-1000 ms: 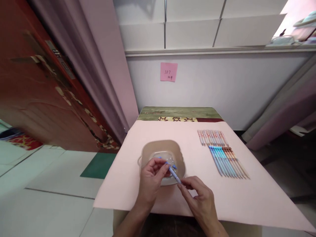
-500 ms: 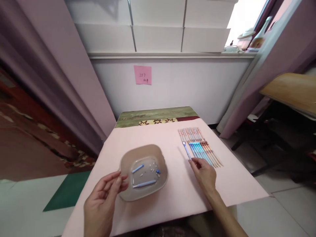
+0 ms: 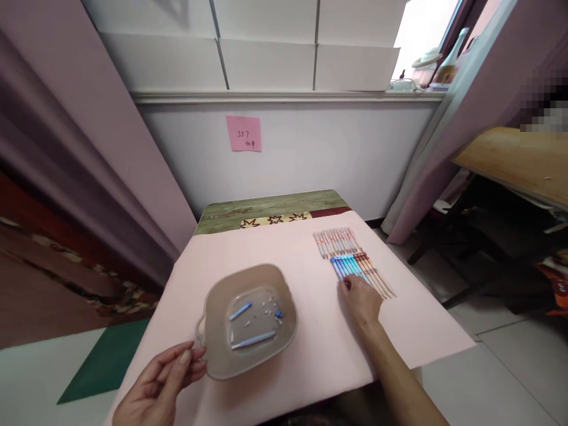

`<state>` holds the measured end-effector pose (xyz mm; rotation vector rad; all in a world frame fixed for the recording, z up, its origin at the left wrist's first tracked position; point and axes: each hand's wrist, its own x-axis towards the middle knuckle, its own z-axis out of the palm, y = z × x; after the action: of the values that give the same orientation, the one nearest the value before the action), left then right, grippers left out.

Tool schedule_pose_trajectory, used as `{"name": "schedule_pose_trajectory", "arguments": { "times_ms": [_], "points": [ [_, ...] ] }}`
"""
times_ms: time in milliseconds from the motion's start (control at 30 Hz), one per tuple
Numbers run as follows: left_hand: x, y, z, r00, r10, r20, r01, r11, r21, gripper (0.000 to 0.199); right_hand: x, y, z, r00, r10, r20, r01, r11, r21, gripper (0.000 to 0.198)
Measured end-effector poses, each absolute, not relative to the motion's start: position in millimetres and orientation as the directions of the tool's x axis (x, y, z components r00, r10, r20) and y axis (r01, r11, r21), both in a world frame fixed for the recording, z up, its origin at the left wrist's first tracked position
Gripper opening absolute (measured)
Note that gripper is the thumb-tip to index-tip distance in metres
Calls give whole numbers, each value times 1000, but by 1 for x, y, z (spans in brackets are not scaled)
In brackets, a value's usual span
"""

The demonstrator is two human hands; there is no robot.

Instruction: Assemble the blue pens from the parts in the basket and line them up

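My right hand [image 3: 361, 302] rests on the pink tabletop with its fingers closed around the lower end of a blue pen [image 3: 337, 269]. That pen lies at the left end of a row of light-blue pens [image 3: 355, 266], beside brown-topped pens [image 3: 375, 275]; my hand hides part of the row. My left hand [image 3: 162, 378] is beside the left rim of a beige plastic basin [image 3: 251, 367], its fingers curled and thumb against them. Nothing shows between them. Inside the basin are a blue pen barrel [image 3: 254, 341], a short blue piece [image 3: 240, 311] and several small white bits.
A second row of pale pens [image 3: 337, 241] lies just behind the blue and brown ones. The pink sheet [image 3: 248, 245] covers most of the table, and its green back edge [image 3: 270, 204] meets the wall. A pink note [image 3: 244, 134] is stuck there.
My right hand has brought the blue pen in against the row, straightening its slant. My left hand has moved from over the basin's edge down and left. The view has shifted slightly.
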<state>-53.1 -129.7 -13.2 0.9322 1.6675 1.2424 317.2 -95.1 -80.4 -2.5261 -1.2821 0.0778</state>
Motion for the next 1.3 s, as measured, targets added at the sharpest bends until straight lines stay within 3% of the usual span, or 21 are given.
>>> {"name": "schedule_pose_trajectory", "arguments": {
  "times_ms": [267, 500, 633, 767, 867, 1000, 1100, 1300],
  "points": [
    [-49, -123, -11, -316, 941, -120, 110, 162, 981, 42, 319, -96, -81, 574, 810, 120, 808, -536, -244, 27],
    [-47, -111, 2, -316, 947, -50, 127, 95, 987, 37, 314, -103, -59, 579, 785, 221, 795, -482, -368, 25],
    [-42, -103, 15, -315, 949, -4, 183, 64, 981, 35, 297, -104, -36, 498, 805, 324, 819, -312, -482, 22],
    [-36, -95, 27, -299, 952, 63, 284, 26, 959, 30, 258, -106, -16, 252, 886, 388, 820, 17, -572, 25],
    [-36, -90, 33, -284, 953, 109, 372, 5, 928, 28, 217, -105, -5, -90, 956, 279, 773, 244, -586, 19],
    [-41, -86, 33, -259, 960, 103, 380, 3, 925, 28, 167, -92, -5, -432, 900, -64, 835, 372, -405, 15],
    [-47, -86, 27, -254, 964, 81, 388, 25, 921, 27, 142, -81, -15, -489, 841, -232, 859, 420, -292, 15],
    [-56, -90, 17, -169, 982, 86, 529, 17, 849, 21, 131, -68, -21, -506, 823, -257, 855, 442, -271, 19]
  ]
}}
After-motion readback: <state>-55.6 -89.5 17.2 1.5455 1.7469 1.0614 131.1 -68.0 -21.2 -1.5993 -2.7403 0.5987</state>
